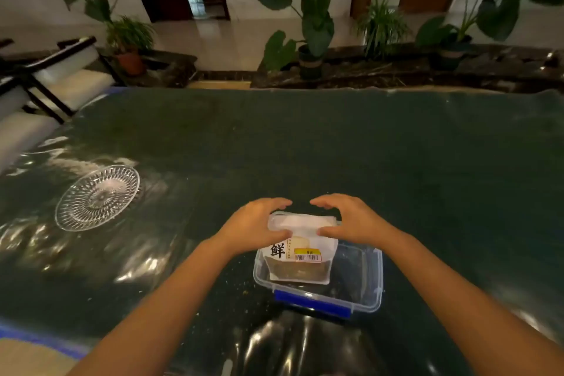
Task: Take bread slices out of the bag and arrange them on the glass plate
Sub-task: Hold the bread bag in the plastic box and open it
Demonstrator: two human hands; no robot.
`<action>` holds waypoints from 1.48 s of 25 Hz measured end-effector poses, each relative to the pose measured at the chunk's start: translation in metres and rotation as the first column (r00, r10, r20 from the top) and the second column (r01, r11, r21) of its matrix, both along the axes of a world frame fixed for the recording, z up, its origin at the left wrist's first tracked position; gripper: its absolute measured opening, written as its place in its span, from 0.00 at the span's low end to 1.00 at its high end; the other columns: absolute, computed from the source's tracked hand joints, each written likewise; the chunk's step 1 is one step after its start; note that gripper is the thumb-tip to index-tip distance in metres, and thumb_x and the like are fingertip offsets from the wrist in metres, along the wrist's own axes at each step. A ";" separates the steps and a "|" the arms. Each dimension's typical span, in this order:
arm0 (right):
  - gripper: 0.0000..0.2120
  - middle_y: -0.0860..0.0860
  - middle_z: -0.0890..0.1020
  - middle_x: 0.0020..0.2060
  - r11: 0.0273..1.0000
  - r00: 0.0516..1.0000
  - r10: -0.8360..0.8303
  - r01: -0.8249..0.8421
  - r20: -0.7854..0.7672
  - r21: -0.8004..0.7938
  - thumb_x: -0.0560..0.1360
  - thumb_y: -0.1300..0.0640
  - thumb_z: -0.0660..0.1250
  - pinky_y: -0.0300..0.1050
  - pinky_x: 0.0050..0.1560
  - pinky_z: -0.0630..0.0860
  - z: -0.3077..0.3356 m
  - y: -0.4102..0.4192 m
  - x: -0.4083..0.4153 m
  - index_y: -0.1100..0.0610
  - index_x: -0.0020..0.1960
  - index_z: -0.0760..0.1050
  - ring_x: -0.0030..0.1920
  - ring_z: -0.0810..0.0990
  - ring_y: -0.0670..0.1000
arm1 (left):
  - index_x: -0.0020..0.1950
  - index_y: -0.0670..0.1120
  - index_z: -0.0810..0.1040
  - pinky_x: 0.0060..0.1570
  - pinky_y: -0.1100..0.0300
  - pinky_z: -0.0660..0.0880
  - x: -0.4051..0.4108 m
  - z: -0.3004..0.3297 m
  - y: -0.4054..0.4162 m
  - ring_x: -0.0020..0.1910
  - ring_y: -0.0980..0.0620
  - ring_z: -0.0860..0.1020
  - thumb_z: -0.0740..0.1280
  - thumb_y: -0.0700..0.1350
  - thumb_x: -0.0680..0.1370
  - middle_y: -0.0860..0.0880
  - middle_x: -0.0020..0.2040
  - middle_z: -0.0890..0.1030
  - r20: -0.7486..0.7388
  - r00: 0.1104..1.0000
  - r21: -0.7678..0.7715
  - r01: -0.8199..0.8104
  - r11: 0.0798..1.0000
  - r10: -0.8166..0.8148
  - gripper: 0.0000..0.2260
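Note:
A white bread bag (300, 253) with a yellow barcode label stands upright inside a clear plastic box (361, 278) with blue clips, low in the middle of the view. My left hand (259, 223) grips the bag's top edge from the left. My right hand (348, 220) pinches the same top edge from the right. The bag's top looks folded and closed; brown bread shows faintly through its lower part. The cut-glass plate (97, 197) lies far to the left of the box with nothing on it.
A dark green cloth under glossy plastic film covers the table (305, 146). Chairs (52, 76) stand at the far left corner. Potted plants (314, 40) line the floor beyond the table's far edge.

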State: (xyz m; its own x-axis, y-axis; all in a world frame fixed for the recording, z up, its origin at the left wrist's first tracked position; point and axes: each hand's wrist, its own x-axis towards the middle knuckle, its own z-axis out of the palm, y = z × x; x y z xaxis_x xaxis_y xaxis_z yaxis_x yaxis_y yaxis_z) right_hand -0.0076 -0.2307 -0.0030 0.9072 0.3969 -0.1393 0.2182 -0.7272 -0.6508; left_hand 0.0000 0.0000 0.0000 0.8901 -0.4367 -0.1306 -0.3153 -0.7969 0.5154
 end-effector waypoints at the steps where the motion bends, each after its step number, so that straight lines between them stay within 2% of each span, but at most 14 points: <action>1: 0.27 0.49 0.75 0.63 0.999 0.999 -0.031 0.032 -0.017 0.025 0.68 0.53 0.73 0.42 0.59 0.72 -0.003 0.002 -0.002 0.48 0.65 0.70 0.60 0.73 0.46 | 0.66 0.56 0.69 0.59 0.56 0.73 0.000 -0.004 0.001 0.61 0.56 0.74 0.70 0.55 0.67 0.54 0.64 0.76 -0.014 1.000 -0.025 -0.011 1.000 0.010 0.28; 3: 0.25 0.49 0.77 0.61 0.994 0.995 -0.090 0.091 -0.032 0.064 0.68 0.56 0.73 0.39 0.56 0.72 -0.006 0.005 -0.007 0.49 0.64 0.72 0.56 0.74 0.44 | 0.64 0.56 0.71 0.55 0.60 0.74 -0.001 -0.011 0.002 0.57 0.59 0.74 0.71 0.52 0.67 0.54 0.62 0.77 -0.031 0.999 -0.078 -0.025 0.997 0.022 0.26; 7: 0.20 0.50 0.79 0.58 0.974 0.977 -0.213 0.214 -0.027 0.076 0.69 0.59 0.71 0.40 0.55 0.75 -0.014 0.014 -0.015 0.51 0.61 0.75 0.56 0.76 0.46 | 0.61 0.55 0.75 0.44 0.72 0.70 0.001 -0.027 0.005 0.51 0.62 0.74 0.70 0.42 0.70 0.55 0.57 0.78 -0.080 0.995 -0.206 -0.074 0.976 0.058 0.21; 9: 0.17 0.50 0.80 0.57 0.958 0.962 -0.273 0.273 -0.011 0.088 0.70 0.60 0.70 0.42 0.55 0.76 -0.015 0.020 -0.018 0.52 0.59 0.77 0.56 0.77 0.48 | 0.57 0.55 0.77 0.39 0.72 0.70 0.001 -0.031 0.005 0.47 0.63 0.76 0.69 0.40 0.70 0.56 0.53 0.78 -0.102 0.991 -0.247 -0.112 0.962 0.089 0.17; 14: 0.12 0.50 0.81 0.53 0.910 0.920 -0.392 0.390 -0.017 0.138 0.72 0.61 0.69 0.44 0.55 0.77 -0.015 0.025 -0.020 0.52 0.54 0.80 0.54 0.77 0.48 | 0.54 0.52 0.80 0.39 0.71 0.71 0.004 -0.030 0.003 0.44 0.64 0.76 0.69 0.40 0.72 0.58 0.47 0.78 -0.096 0.990 -0.298 -0.126 0.946 0.101 0.12; 19: 0.14 0.49 0.81 0.54 0.955 0.958 -0.286 0.284 0.019 0.082 0.71 0.60 0.69 0.41 0.55 0.77 -0.008 0.021 -0.011 0.52 0.56 0.78 0.53 0.78 0.46 | 0.53 0.52 0.80 0.39 0.68 0.75 0.013 -0.024 0.000 0.46 0.61 0.79 0.67 0.41 0.73 0.56 0.48 0.80 -0.165 0.981 -0.297 -0.146 0.944 0.100 0.11; 21: 0.15 0.49 0.82 0.54 0.957 0.960 -0.279 0.278 0.004 0.080 0.71 0.60 0.69 0.40 0.54 0.77 -0.009 0.021 -0.006 0.52 0.57 0.78 0.53 0.78 0.46 | 0.58 0.53 0.77 0.43 0.68 0.75 0.016 -0.023 0.000 0.49 0.60 0.78 0.68 0.42 0.73 0.57 0.50 0.79 -0.182 0.979 -0.282 -0.146 0.948 0.097 0.15; 23: 0.14 0.49 0.83 0.51 0.927 0.941 -0.332 0.338 -0.065 0.161 0.71 0.60 0.70 0.37 0.49 0.78 -0.010 0.020 -0.002 0.51 0.56 0.78 0.50 0.79 0.45 | 0.66 0.56 0.69 0.48 0.67 0.73 0.017 -0.023 0.000 0.52 0.60 0.75 0.71 0.43 0.71 0.59 0.53 0.75 -0.164 0.984 -0.220 -0.100 0.970 0.064 0.26; 25: 0.13 0.47 0.82 0.47 0.897 0.922 -0.361 0.384 -0.138 0.221 0.70 0.59 0.70 0.38 0.47 0.79 -0.009 0.018 0.002 0.51 0.54 0.79 0.48 0.80 0.46 | 0.68 0.60 0.62 0.52 0.63 0.75 0.014 -0.024 -0.002 0.54 0.59 0.73 0.71 0.44 0.70 0.59 0.55 0.71 -0.123 0.992 -0.138 -0.038 0.990 0.021 0.31; 27: 0.11 0.45 0.82 0.45 0.873 0.909 -0.372 0.412 -0.187 0.262 0.71 0.59 0.70 0.39 0.45 0.79 -0.009 0.016 0.007 0.50 0.52 0.79 0.49 0.81 0.47 | 0.65 0.59 0.65 0.50 0.64 0.75 0.014 -0.022 -0.003 0.53 0.59 0.74 0.69 0.43 0.71 0.60 0.55 0.71 -0.033 0.999 -0.106 -0.025 0.994 0.022 0.26; 30: 0.08 0.45 0.81 0.47 0.858 0.904 -0.363 0.419 -0.224 0.298 0.72 0.57 0.69 0.38 0.44 0.79 -0.008 0.015 0.009 0.48 0.50 0.79 0.50 0.80 0.47 | 0.51 0.56 0.76 0.44 0.69 0.72 0.019 -0.014 0.004 0.47 0.61 0.76 0.69 0.43 0.73 0.62 0.46 0.75 0.063 0.997 -0.205 -0.025 0.979 0.038 0.10; 32: 0.07 0.43 0.81 0.47 0.852 0.917 -0.314 0.386 -0.246 0.353 0.71 0.53 0.70 0.40 0.47 0.80 -0.005 0.016 0.009 0.45 0.49 0.79 0.50 0.80 0.45 | 0.43 0.57 0.78 0.39 0.71 0.71 0.024 -0.008 0.007 0.43 0.63 0.77 0.68 0.44 0.74 0.60 0.40 0.78 0.011 0.997 -0.287 -0.071 0.955 0.077 0.06; 34: 0.11 0.41 0.81 0.47 0.877 0.937 -0.260 0.330 -0.233 0.349 0.68 0.52 0.72 0.39 0.45 0.80 -0.002 0.017 0.008 0.44 0.50 0.78 0.49 0.81 0.45 | 0.39 0.57 0.78 0.34 0.73 0.72 0.028 -0.004 0.006 0.41 0.66 0.78 0.68 0.45 0.74 0.58 0.39 0.81 -0.077 0.988 -0.340 -0.149 0.928 0.130 0.07; 37: 0.12 0.41 0.80 0.47 0.921 0.953 -0.271 0.298 -0.135 0.252 0.70 0.56 0.70 0.39 0.46 0.79 -0.003 0.019 0.010 0.45 0.52 0.78 0.50 0.79 0.45 | 0.42 0.59 0.77 0.33 0.73 0.71 0.028 -0.004 0.002 0.40 0.63 0.78 0.69 0.46 0.73 0.58 0.41 0.80 -0.128 0.978 -0.336 -0.201 0.920 0.167 0.06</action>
